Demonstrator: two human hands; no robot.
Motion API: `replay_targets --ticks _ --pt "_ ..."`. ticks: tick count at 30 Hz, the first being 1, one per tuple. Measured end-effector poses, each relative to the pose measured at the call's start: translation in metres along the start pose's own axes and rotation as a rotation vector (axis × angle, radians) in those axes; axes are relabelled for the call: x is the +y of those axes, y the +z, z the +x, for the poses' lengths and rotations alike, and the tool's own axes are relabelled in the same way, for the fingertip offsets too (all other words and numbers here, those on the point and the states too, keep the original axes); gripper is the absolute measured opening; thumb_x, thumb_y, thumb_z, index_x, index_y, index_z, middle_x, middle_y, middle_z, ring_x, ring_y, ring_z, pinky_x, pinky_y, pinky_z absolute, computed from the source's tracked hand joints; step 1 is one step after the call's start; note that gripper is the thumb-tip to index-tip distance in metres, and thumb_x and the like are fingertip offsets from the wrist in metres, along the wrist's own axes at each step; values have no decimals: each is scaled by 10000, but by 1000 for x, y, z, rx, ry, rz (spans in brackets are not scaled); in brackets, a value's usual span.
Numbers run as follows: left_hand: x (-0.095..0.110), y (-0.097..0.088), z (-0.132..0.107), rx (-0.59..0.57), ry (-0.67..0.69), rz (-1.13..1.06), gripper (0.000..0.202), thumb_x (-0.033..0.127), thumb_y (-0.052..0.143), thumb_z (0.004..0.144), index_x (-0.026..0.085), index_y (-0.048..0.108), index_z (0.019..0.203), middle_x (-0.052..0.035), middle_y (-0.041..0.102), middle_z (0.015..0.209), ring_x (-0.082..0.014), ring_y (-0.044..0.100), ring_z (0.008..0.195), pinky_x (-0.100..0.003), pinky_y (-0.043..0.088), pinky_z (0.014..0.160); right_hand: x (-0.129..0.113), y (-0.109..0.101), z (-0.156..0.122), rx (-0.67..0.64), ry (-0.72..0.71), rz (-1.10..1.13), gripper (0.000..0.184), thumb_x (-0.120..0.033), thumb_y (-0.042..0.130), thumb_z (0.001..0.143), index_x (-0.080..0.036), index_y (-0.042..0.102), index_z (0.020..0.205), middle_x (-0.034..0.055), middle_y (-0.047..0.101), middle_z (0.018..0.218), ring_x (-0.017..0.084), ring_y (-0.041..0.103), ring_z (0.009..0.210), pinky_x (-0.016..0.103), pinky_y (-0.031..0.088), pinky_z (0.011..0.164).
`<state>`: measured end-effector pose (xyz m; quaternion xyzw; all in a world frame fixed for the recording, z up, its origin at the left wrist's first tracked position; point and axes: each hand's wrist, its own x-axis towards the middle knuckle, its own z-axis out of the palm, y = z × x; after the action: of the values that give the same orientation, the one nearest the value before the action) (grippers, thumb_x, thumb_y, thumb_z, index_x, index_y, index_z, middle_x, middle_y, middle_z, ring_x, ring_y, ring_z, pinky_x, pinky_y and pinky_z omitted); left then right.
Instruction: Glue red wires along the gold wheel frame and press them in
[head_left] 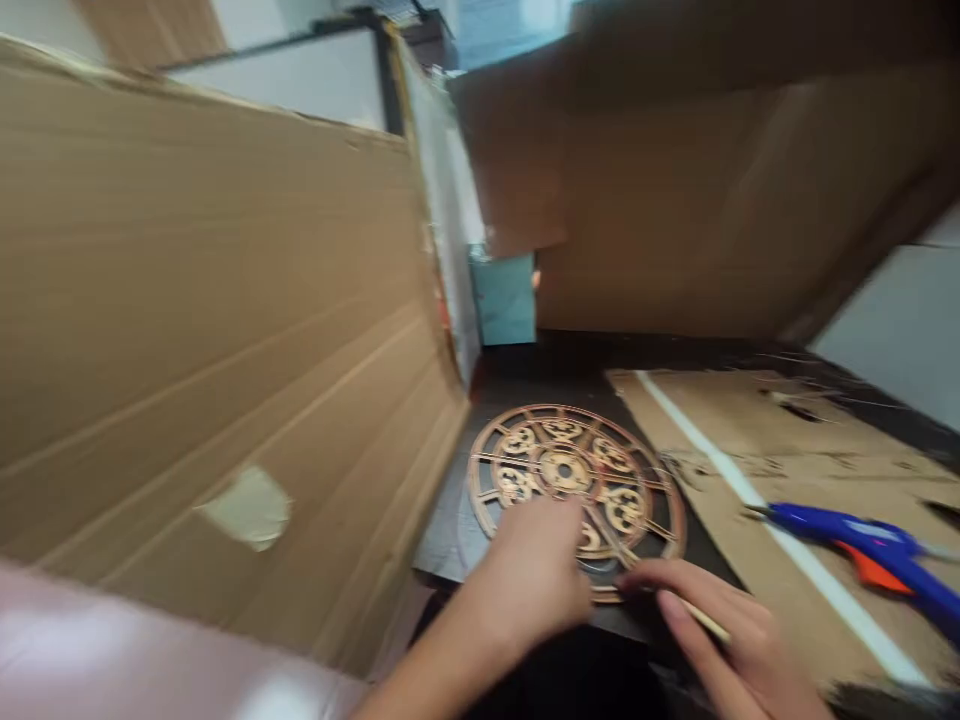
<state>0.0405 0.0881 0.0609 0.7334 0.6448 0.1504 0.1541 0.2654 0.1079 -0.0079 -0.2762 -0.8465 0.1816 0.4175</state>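
Note:
A round openwork wooden disc (579,478), with rings, spokes and cut-out ornaments, lies flat on the dark table in front of me. My left hand (532,565) is closed over its near side, with the fingertips hidden behind the hand; what they pinch, if anything, I cannot make out. At the disc's near right rim, my right hand (724,620) grips a thin pale stick (701,618) between thumb and fingers. The stick's far end points toward the rim, but whether they touch is unclear.
A blue glue gun (862,535) with an orange trigger rests on a cardboard sheet (810,490) crossed by a white strip (720,460). A tall cardboard panel (225,280) stands at left. More cardboard (675,200) rises behind the table, near a light-blue block (507,300).

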Motion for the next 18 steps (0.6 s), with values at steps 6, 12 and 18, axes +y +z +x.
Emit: replay_targets --ticks 6,12,18 --pt "-17 2 -9 60 97 -105 201 71 468 937 189 631 939 -13 666 818 -132 587 689 -235 362 622 -19 -7 26 29 71 105 290 -249 448 1108 -202 734 1111 64 786 1009 175 771 915 251 631 831" --pt "-17 16 -21 174 387 -137 211 179 416 1059 211 603 966 -9 653 961 -130 606 870 -260 479 750 -14 -26 5 131 181 117 294 -257 465 1118 -246 734 1237 19 785 970 152 731 800 228 603 714" --pt "-25 30 -26 418 625 -4 209 136 545 1014 205 644 1184 -15 677 1165 -153 582 1151 -321 458 1076 3 -83 -25 345 345 -312 243 -311 583 1091 -286 789 1219 24 730 1333 225 657 1270 373 484 1127"
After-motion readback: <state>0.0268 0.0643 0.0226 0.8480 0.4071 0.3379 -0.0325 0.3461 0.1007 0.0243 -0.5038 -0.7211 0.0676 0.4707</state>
